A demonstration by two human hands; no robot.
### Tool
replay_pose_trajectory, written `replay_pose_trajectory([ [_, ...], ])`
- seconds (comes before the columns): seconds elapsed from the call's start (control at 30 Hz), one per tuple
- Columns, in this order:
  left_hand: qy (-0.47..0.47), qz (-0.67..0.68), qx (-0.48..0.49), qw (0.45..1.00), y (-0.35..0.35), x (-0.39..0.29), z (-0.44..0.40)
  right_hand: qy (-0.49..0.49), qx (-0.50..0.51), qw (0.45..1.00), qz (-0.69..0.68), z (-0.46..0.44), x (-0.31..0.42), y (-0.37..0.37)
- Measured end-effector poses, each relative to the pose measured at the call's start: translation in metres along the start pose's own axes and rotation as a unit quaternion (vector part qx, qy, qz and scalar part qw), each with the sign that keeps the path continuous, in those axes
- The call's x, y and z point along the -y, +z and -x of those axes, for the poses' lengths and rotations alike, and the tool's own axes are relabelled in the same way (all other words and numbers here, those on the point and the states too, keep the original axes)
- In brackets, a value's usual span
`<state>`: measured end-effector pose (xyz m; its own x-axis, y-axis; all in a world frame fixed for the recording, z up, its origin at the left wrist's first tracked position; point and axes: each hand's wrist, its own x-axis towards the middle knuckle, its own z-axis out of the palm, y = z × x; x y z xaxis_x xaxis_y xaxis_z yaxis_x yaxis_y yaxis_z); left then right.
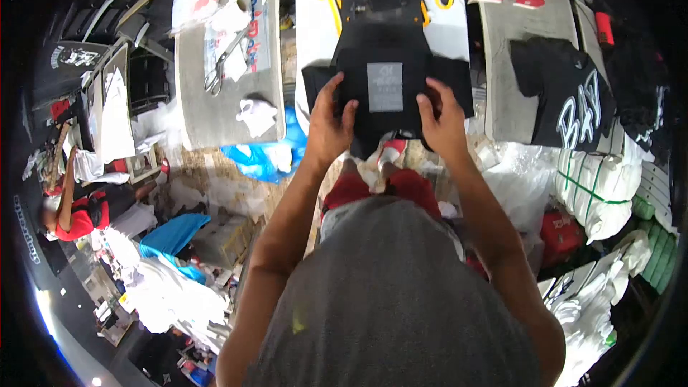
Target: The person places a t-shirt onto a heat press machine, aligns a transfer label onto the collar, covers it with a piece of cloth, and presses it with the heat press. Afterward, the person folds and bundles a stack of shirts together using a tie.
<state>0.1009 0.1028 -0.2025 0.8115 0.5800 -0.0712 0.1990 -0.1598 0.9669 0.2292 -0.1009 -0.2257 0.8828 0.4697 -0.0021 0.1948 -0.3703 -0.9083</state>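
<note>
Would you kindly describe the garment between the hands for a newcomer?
From the grey shirt, look up to the left hand and right hand. Between them lies the black garment; unlike the white-lettered shirt at right, it bears a grey rectangle.

L hand (pixel 330 125) + R hand (pixel 446 120) on blk tee (pixel 413 64) w/ gray print (pixel 385 87).

- A black cloth garment, probably a T-shirt (pixel 358 72), is spread with its front upward, in the upper middle of the view, directly before the person.
- Its two black side parts, which look like sleeves (pixel 456 80), reach outward to the left and to the right.
- In its centre there is a grey upright rectangular print (pixel 385 87), with darker marks inside, too small for reading.
- The cloth around this print appears mostly flat and smooth.
</note>
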Motion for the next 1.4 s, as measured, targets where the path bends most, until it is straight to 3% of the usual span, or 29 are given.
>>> replay_pose_trajectory([
  [0.1,0.193,-0.205,-0.023,0.959,-0.013,-0.013,-0.018,-0.119,-0.012,0.991,0.054,-0.012,0.009,-0.007],
  [0.13,0.187,-0.208,-0.021,0.960,-0.013,-0.019,-0.021,-0.184,-0.012,0.978,0.097,-0.013,0.018,-0.008],
  [0.23,0.219,-0.216,0.037,0.951,0.000,-0.025,-0.031,-0.200,0.016,0.975,0.097,-0.021,0.028,0.002],
  [0.37,0.251,-0.245,0.022,0.936,0.005,-0.016,-0.044,-0.220,0.020,0.969,0.110,-0.039,0.024,0.013],
  [1.4,0.223,-0.185,-0.029,0.957,0.013,-0.006,-0.048,-0.200,-0.014,0.978,0.065,-0.051,0.017,0.025],
])
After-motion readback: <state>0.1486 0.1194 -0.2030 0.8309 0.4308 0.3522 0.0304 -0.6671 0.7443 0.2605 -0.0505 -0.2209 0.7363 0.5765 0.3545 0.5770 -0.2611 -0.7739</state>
